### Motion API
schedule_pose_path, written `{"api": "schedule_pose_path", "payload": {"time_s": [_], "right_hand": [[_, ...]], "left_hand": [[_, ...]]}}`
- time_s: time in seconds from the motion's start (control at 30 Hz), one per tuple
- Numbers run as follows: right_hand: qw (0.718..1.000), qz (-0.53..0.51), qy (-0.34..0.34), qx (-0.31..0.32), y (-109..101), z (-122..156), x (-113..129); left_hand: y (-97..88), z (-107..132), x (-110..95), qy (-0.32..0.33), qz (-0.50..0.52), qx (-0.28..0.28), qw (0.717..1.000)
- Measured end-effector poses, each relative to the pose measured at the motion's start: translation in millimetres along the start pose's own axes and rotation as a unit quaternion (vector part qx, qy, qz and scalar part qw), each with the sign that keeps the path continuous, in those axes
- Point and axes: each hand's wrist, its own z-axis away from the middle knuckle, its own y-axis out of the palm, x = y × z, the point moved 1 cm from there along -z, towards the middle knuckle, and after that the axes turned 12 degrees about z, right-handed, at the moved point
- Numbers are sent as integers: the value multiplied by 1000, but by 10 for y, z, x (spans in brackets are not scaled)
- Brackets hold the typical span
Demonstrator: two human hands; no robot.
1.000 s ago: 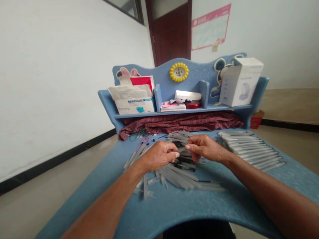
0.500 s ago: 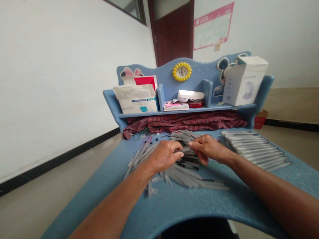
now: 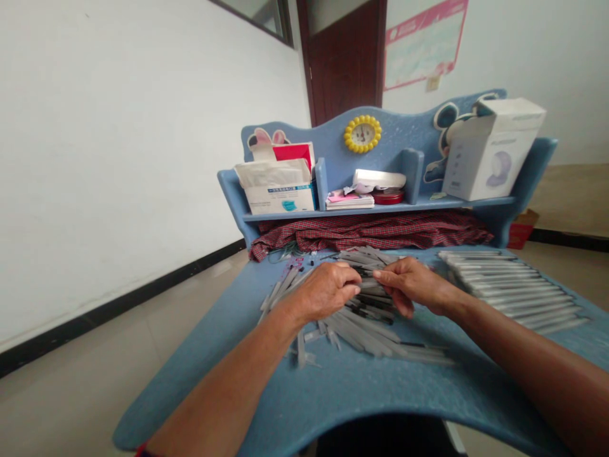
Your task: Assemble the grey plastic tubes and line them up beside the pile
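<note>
My left hand [image 3: 328, 291] is over the middle of a loose heap of pen parts, its fingers curled against the thumb. Facing it, a short gap away, my right hand [image 3: 412, 284] has thumb and forefinger pinched together. Whatever is in either pinch is too small and blurred to name. Below and around both hands lie grey translucent pen barrels [image 3: 366, 333], with dark slender pieces [image 3: 375, 304] among them. More barrels [image 3: 280, 289] are fanned out left of my left hand. To the right of my right hand, pens [image 3: 514, 285] lie side by side in a neat stack.
The blue desk [image 3: 190, 381] has a curved front edge. Behind the heap lies a red checked cloth [image 3: 371, 231], under a shelf bearing a mask box [image 3: 280, 197], a red round tin [image 3: 389, 198] and a white box [image 3: 492, 155]. A yellow-rimmed clock [image 3: 362, 134] is on the backboard.
The whole scene has shifted a little to the right in view. Both hands keep nearly the same pose over the heap, still facing each other.
</note>
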Motion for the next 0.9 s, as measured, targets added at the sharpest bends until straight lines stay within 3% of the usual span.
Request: {"api": "schedule_pose_path", "payload": {"time_s": [0.13,0.27,0.4,0.53,0.7,0.8,0.9], "right_hand": [[999,49,-9,-14,-9,-7,-9],[970,178,-134,-102,-27,17,25],[928,286,-219,-92,2,57,77],[925,306,-213,-78,-17,69,86],[943,259,-192,-82,-73,58,52],[948,247,-184,-81,-70,56,50],[946,246,-193,-83,-56,51,46]], "left_hand": [[-2,-1,11,-3,10,-6,1000],[12,-3,34,-43,58,16,997],[53,-12,46,-79,85,32,993],[-14,-31,32,-91,55,12,994],[-348,9,-54,-105,-37,-52,992],[-461,138,-142,-106,-44,18,993],[-396,339,-226,-102,-38,119,987]]}}
